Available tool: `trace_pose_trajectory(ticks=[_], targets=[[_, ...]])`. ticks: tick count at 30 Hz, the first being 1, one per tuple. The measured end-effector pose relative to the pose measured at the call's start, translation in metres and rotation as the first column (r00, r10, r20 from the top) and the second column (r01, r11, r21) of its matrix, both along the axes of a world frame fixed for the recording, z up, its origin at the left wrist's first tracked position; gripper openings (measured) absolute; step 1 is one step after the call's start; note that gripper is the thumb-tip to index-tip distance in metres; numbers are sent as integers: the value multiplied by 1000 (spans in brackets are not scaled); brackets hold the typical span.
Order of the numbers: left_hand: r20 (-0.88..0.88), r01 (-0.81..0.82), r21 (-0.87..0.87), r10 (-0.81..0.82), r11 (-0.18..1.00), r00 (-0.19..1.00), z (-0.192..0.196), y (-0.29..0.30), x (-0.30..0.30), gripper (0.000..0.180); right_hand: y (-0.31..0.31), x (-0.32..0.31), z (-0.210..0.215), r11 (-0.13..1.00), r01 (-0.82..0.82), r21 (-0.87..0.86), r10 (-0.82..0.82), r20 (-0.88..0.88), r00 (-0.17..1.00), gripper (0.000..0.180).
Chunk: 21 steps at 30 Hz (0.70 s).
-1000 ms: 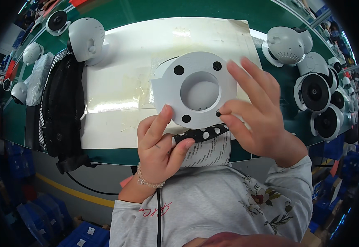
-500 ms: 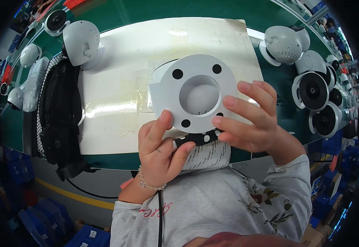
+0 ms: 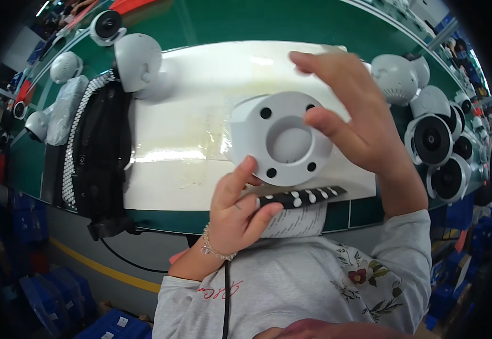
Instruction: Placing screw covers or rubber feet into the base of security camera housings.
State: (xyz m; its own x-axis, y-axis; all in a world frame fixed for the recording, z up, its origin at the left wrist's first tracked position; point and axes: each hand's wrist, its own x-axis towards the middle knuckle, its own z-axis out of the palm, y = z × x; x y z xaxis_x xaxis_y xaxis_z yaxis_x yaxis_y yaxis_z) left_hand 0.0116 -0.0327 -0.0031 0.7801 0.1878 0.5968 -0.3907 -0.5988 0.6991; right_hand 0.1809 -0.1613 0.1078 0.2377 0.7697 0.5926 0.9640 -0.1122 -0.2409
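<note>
White mat point(image 3: 167, 189) beneath white ring-faced device point(image 3: 260, 144). Right hand point(image 3: 354, 113) over device's upper-right rim, fingers spread, nothing visible in grasp. Left hand point(image 3: 234, 217), nearer, pinches left end of dotted black strip point(image 3: 287, 199); strip's long axis runs rightward, just nearside of device. Black pads point(image 3: 271, 173) on ring face.

Right grip point(image 3: 364, 116) shifted from lower-right black pad point(image 3: 311, 166) toward upper-right pad point(image 3: 310, 107).
</note>
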Motion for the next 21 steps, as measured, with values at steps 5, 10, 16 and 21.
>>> trace_pose_trajectory(ticks=[5, 10, 16, 21], targets=[[20, 73, 71, -75, 995, 997, 4, 11, -8, 25, 15, 19, 13, 928, -267, -259, 152, -392, 907, 27], [14, 85, -3, -85, 996, 996, -1, 21, -19, 26, 20, 76, 19, 998, -38, -41, -14, -842, 539, 24], [48, 195, 73, -198, 978, 979, 4, 24, -10, 25, 75, 180, -89, 910, 407, 72, -412, 242, 878, 18], [28, 175, 66, -177, 982, 984, 1, 24, -10, 26, 68, 213, -131, 776, 586, -234, -549, 207, 809, 25]])
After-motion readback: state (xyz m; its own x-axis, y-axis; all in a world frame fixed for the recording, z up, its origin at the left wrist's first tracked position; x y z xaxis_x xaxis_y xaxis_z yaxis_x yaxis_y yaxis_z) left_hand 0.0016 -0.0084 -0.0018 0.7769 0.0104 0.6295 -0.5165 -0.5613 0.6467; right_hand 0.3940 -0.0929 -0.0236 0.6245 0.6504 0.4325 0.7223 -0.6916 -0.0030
